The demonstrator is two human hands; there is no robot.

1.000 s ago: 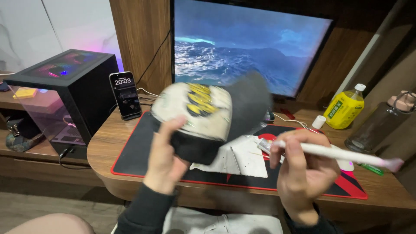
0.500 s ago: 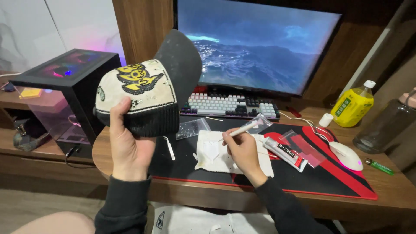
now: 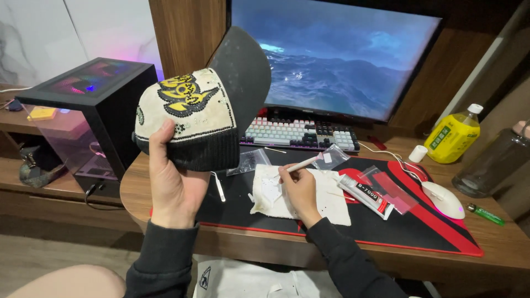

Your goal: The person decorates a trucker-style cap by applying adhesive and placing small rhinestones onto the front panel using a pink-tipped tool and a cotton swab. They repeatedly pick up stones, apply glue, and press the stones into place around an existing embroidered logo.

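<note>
My left hand [image 3: 172, 182] holds up a cream and black cap [image 3: 205, 107] with a yellow beaded emblem and a dark brim, lifted above the desk's left side. My right hand [image 3: 298, 187] grips a thin white stick tool [image 3: 302, 164] and rests on a white cloth [image 3: 326, 201] spread on the black and red desk mat [image 3: 419, 229]. The tool's lower tip points down at small bits on the cloth. A tube of glue [image 3: 365, 194] lies just right of that hand.
A keyboard [image 3: 301, 134] and monitor [image 3: 337, 55] stand behind. Small clear bags [image 3: 248, 161] lie on the mat. A white mouse [image 3: 444, 200], green lighter [image 3: 486, 214], yellow bottle [image 3: 451, 137] and clear bottle [image 3: 494, 163] sit to the right. A dark computer case [image 3: 94, 110] stands left.
The cap has been lifted from over the mat up and to the left. My right hand has dropped from mid-air onto the cloth with the stick tool.
</note>
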